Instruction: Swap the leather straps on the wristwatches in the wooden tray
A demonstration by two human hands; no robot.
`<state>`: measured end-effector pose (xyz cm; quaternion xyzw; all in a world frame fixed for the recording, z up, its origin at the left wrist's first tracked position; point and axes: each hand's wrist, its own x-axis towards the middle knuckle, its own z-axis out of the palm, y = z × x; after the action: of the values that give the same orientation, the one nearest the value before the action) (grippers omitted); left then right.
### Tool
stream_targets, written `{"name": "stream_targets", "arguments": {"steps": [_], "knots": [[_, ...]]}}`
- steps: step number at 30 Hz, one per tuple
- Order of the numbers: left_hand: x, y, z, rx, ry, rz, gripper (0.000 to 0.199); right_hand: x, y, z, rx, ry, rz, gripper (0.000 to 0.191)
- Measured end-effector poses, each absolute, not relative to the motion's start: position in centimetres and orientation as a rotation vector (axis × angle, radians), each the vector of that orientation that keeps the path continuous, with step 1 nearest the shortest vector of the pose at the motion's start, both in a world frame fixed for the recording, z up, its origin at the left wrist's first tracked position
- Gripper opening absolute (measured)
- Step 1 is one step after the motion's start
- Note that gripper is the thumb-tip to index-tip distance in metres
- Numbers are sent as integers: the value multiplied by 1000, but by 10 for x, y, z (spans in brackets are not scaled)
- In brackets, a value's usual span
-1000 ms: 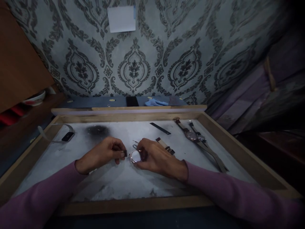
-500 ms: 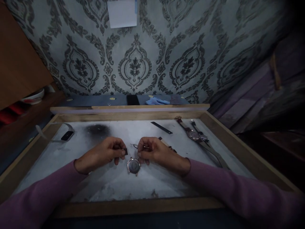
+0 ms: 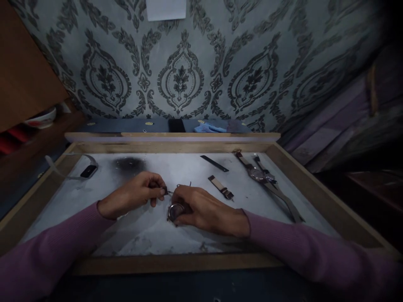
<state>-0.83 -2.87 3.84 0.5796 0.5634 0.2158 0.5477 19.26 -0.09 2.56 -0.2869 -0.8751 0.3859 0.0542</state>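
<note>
My left hand (image 3: 145, 191) is closed in a pinch on a small dark piece (image 3: 166, 191), which could be the end of a watch strap; the rest of it is hidden by the fingers. Beside it, my right hand (image 3: 195, 209) has its thumb and fingers around the rim of a round strapless watch case (image 3: 175, 212), which is tipped up at an angle. A thin dark tool (image 3: 184, 184) pokes out behind the right fingers; whether the hand holds it I cannot tell. To the right lies a short strap piece (image 3: 220, 187) with a buckle.
A wooden-framed tray (image 3: 176, 263) surrounds the work. Inside it are a smartwatch (image 3: 88, 170) at left, a dark flat strip (image 3: 214, 163) and watches with straps (image 3: 257, 174) at right. Behind its far edge lie a black phone-like object (image 3: 176, 126) and a blue cloth (image 3: 210, 127).
My right hand has moved down and left onto the watch case, which is now tilted. The left hand keeps its pinch on the dark piece. The strap piece shows more fully.
</note>
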Motion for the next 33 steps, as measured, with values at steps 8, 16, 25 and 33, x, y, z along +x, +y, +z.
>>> {"name": "stream_targets", "arguments": {"steps": [8, 16, 25, 33], "knots": [[-7, -28, 38, 1328, 1314, 603, 16, 198, 5, 19, -992, -1803, 1901, 18], [-2, -27, 39, 1312, 1292, 582, 13, 199, 13, 21, -950, -1600, 1929, 32], [-2, -28, 35, 1280, 1245, 622, 14, 199, 11, 17, -926, -1654, 1912, 28], [-1, -29, 40, 1241, 1267, 630, 14, 199, 10, 18, -911, -1706, 1903, 25]]}}
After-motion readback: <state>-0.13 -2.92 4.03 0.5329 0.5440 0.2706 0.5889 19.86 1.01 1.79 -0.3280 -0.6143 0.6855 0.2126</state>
